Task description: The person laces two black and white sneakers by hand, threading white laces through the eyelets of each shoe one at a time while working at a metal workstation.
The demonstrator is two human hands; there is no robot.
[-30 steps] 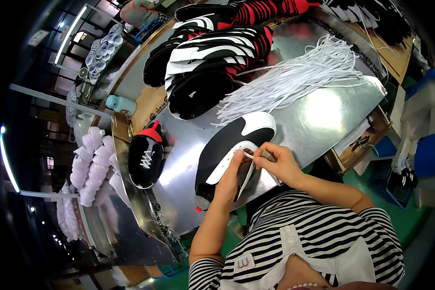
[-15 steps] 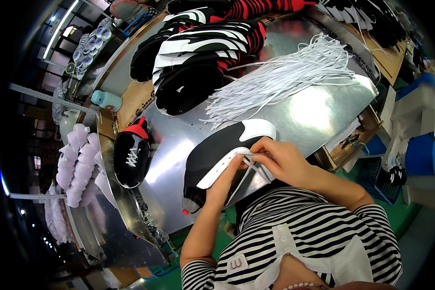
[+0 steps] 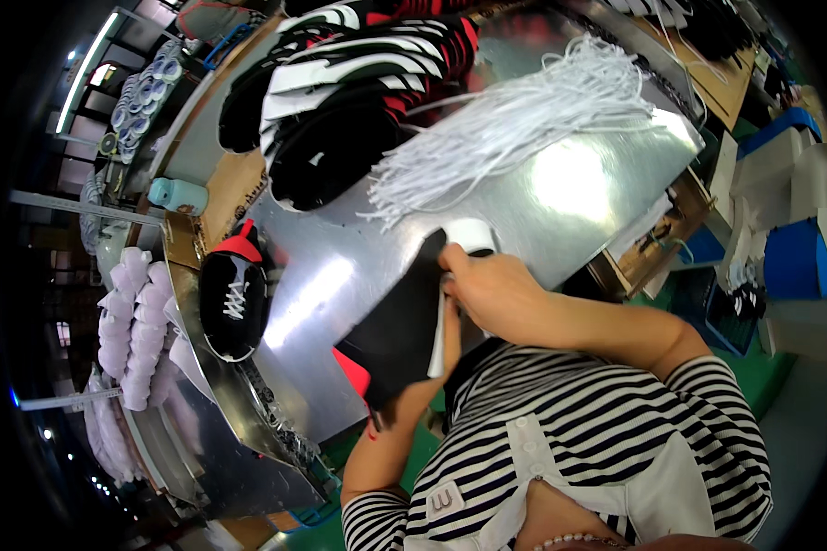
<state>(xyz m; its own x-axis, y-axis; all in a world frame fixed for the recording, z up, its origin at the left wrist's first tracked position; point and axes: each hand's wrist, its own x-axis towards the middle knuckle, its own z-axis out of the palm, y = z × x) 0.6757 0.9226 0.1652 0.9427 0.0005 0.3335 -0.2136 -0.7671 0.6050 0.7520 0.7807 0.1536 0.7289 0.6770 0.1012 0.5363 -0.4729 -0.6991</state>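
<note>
Head view: black upper [image 3: 390,326] gripped by right hand [image 3: 493,289]; left hand [image 3: 451,335] obscured, grip unclear. Shoe [image 3: 233,301] laced near desk [image 3: 317,275] left edge; upper's progress hidden.

A light-blue bottle [image 3: 184,196] and pale stacked pieces [image 3: 145,335] sit leftward.

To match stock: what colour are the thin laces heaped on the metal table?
The laces are white, best seen in head view.

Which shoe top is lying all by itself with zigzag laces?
The red-tabbed black shoe top, left on the metal table. It lies alone, white laces showing; the stacked shoe tops crowd together, and the held shoe top is in hand.
</note>
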